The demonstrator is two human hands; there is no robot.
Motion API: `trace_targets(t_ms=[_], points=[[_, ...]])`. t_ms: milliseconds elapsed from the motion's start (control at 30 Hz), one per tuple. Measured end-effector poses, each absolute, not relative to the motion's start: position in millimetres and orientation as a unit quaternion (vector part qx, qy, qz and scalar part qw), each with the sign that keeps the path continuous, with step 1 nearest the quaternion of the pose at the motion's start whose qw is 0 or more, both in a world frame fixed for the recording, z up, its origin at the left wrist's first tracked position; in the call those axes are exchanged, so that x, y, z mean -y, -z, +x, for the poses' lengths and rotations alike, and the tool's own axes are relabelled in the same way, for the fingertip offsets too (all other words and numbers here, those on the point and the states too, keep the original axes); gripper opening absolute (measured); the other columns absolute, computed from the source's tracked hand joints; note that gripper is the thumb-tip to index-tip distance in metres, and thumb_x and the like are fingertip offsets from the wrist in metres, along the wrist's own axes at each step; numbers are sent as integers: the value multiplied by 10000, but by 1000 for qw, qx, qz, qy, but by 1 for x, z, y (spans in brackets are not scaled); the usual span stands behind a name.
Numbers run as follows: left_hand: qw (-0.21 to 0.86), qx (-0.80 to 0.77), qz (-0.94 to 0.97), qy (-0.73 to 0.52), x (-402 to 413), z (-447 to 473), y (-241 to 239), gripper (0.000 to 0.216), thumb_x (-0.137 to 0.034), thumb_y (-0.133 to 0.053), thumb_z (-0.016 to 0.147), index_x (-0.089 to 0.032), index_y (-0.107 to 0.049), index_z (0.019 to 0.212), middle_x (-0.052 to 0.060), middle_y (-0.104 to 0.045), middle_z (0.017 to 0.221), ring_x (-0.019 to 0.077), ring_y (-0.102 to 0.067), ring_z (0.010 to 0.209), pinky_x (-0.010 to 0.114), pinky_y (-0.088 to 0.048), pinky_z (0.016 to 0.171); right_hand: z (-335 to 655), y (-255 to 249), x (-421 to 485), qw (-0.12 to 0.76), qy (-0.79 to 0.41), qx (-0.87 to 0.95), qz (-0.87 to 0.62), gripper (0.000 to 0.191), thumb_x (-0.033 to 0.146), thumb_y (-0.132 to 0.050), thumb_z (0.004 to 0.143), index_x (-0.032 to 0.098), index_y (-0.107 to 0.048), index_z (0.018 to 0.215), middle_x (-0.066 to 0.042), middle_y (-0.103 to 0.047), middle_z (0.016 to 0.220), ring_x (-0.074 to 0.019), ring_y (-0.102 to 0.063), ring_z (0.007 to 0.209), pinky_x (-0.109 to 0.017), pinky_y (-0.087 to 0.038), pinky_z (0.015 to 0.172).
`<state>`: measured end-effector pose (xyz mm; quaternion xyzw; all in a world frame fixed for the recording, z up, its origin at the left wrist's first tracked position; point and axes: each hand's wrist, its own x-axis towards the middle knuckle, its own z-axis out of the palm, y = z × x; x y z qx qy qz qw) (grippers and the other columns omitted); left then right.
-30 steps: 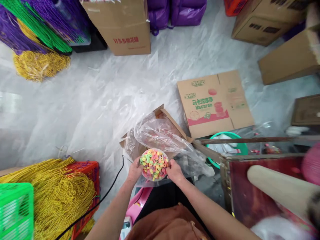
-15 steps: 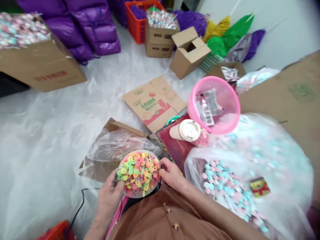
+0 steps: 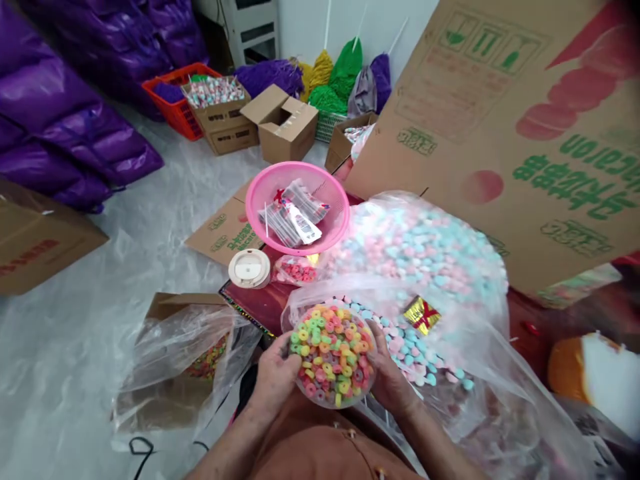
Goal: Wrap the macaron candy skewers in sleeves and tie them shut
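Note:
A round clear tub of colourful gummy rings (image 3: 333, 355) is held level in front of my body, heaped to the rim. My left hand (image 3: 280, 367) grips its left side with the thumb at the rim. On the opposite side my right hand (image 3: 387, 370) is closed round the edge, its fingers partly hidden behind the tub. Just beyond lies an open plastic bag of pink and blue candies (image 3: 415, 347). A gold and red packet (image 3: 421, 315) rests on that bag. To the lower left, an open carton lined with plastic (image 3: 165, 373) holds more gummy rings.
A pink basket (image 3: 327, 233) with packets stands on the table beside a white lidded cup (image 3: 249, 269) and a small bag of red candies (image 3: 297, 270). A tall cardboard flap (image 3: 480, 133) rises at right. Cartons (image 3: 290, 130) and purple bags (image 3: 60, 113) stand on the floor.
My view has swung to the right. Both hands have carried the tub of gummy rings from above the carton side towards the bag of pink and blue candies, keeping hold of it.

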<state>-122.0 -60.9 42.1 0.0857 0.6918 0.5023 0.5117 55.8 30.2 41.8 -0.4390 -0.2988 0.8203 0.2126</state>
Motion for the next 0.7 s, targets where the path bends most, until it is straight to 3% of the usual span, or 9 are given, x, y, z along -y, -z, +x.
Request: trace_targets(t_ms=[100, 167, 267, 333, 400, 467, 600, 700], points=[[584, -665, 185, -427, 37, -108, -28, 500, -130, -465, 549, -150, -588, 1032, 51, -673, 885, 214, -606, 817, 319, -486, 723, 87, -29, -32, 230, -784, 300, -493, 607, 478, -577, 672, 310, -422, 1234, -61, -532, 1257, -262, -562, 1051, -418, -470, 822], [565, -690, 242, -383, 24, -114, -22, 521, -137, -492, 583, -152, -550, 1101, 66, -655, 924, 220, -598, 836, 328, -480, 729, 104, -22, -34, 249, -771, 294, -507, 594, 466, -574, 681, 304, -451, 1239, -61, -547, 1247, -269, -560, 1062, -420, -466, 841], [351, -837, 264, -326, 11, -139, -11, 547, -183, -548, 608, -140, -507, 1152, 131, -569, 1101, 286, -521, 1025, 401, -409, 869, 116, -15, -37, 268, -761, 282, -520, 578, 439, -580, 695, 334, -452, 1249, -40, -559, 1238, -261, -563, 1065, -427, -459, 861], [266, -886, 244, -290, 5, -154, -1, 534, -250, -599, 606, -133, -520, 1122, 169, -509, 1172, 345, -437, 1117, 467, -337, 922, 115, -13, -37, 262, -761, 280, -523, 593, 426, -588, 689, 320, -445, 1256, -47, -562, 1235, -263, -569, 1058, -429, -465, 852], [296, -879, 236, -291, 2, -161, 8, 416, -318, -597, 636, -135, -569, 1008, 163, -558, 1080, 342, -471, 1060, 469, -348, 889, 106, -12, -37, 256, -759, 276, -531, 612, 421, -590, 685, 286, -435, 1261, -66, -570, 1220, -269, -579, 1038, -424, -484, 820], [349, -844, 251, -322, 0, -158, 12, 286, -351, -519, 717, -145, -594, 902, 111, -615, 912, 273, -542, 921, 398, -399, 824, 95, -13, -39, 252, -754, 277, -539, 614, 412, -587, 686, 257, -430, 1259, -78, -585, 1192, -270, -594, 1009, -410, -506, 778], [417, -765, 284, -400, -1, -137, -11, 343, -411, -411, 796, -149, -606, 901, 34, -624, 777, 182, -557, 751, 279, -438, 697, 70, -21, -53, 231, -714, 357, -556, 543, 408, -516, 746, 229, -417, 1249, -68, -609, 1142, -234, -629, 916, -351, -530, 696], [470, -701, 294, -449, -2, -124, -40, 398, -470, -409, 796, -140, -618, 871, 16, -619, 726, 166, -555, 697, 253, -443, 632, 51, -28, -69, 177, -597, 515, -590, 517, 430, -410, 807, 191, -395, 1265, -65, -639, 1061, -201, -642, 827, -315, -526, 667]])
